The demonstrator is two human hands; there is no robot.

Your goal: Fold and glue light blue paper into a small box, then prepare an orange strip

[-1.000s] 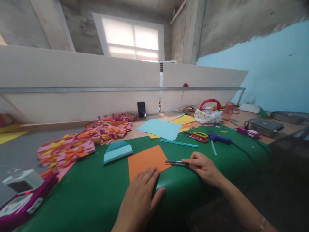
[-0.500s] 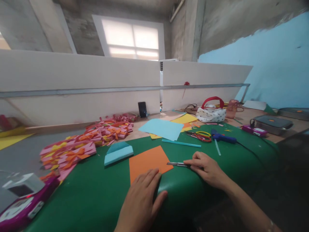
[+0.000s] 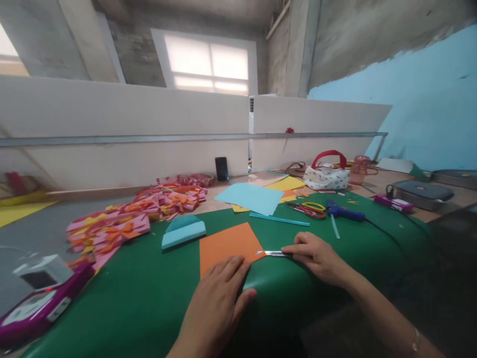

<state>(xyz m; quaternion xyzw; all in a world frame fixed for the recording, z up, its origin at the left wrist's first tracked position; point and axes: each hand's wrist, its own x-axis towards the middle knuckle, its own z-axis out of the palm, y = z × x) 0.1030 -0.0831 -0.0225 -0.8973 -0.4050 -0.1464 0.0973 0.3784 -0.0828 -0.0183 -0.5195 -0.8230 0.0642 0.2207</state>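
An orange sheet of paper (image 3: 227, 246) lies on the green mat (image 3: 149, 298) in front of me. My left hand (image 3: 219, 293) rests on its near edge, fingers stretched out flat and thumb apart. My right hand (image 3: 316, 256) pinches a slim metal craft knife (image 3: 276, 254) by its handle. The blade lies at the sheet's right corner; whether it is over or under the paper I cannot tell. A folded light-blue paper piece (image 3: 184, 234) lies just left of the orange sheet, and a thin blue strip (image 3: 279, 219) lies beyond it.
At the left are a heap of pink, orange and yellow paper bows (image 3: 126, 223) and a purple power strip (image 3: 40, 308). Farther back lie light-blue sheets (image 3: 249, 196) and a phone (image 3: 221, 169). On the right are scissors (image 3: 313, 211), a blue glue gun (image 3: 345, 212) and a white bag (image 3: 326, 177).
The right hand and craft knife have shifted slightly left, with the blade at the corner of the orange sheet. The left hand keeps its place on the paper. The camera view has shifted slightly.
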